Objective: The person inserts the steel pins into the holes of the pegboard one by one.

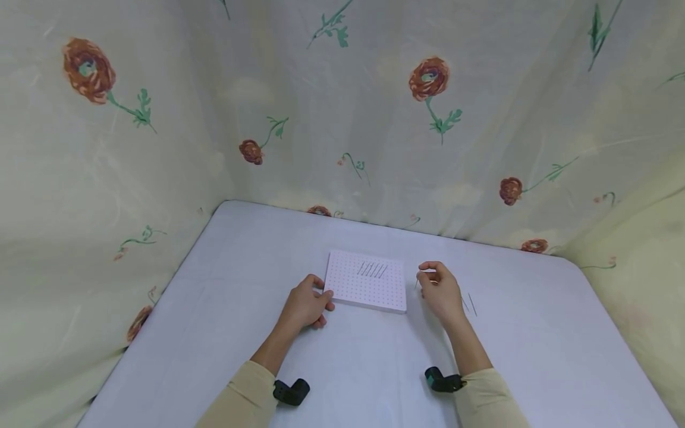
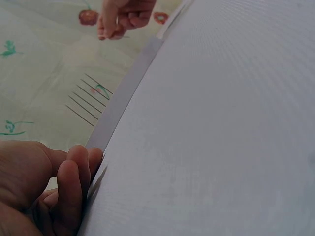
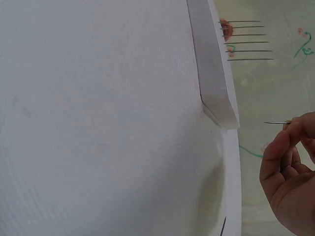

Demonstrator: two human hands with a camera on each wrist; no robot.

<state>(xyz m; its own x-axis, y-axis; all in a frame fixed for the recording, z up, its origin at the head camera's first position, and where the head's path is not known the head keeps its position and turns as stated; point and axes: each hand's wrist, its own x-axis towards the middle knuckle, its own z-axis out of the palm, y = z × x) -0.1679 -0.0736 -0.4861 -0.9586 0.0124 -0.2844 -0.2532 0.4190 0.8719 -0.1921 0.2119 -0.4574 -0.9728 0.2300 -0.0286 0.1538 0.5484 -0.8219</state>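
Note:
A white board (image 1: pixel 353 291) with a grid of small holes lies on the table. Several thin dark needles (image 3: pixel 249 43) stand upright in a row toward its far side. My left hand (image 1: pixel 307 302) holds the board's near left corner, the thumb at its front edge and the other fingers curled by its side. Off the board's right edge, my right hand (image 1: pixel 440 291) pinches one needle (image 3: pixel 276 122) between thumb and fingertips, its pointed end sticking out past them. That needle hangs above the table, apart from the board.
Two loose needles (image 1: pixel 473 304) lie on the table just right of my right wrist. A white cloth covers the table (image 1: pixel 241 255). Behind it and at the sides hangs a flower-patterned curtain (image 1: pixel 332 95). Each wrist wears a small black camera (image 1: pixel 291 392).

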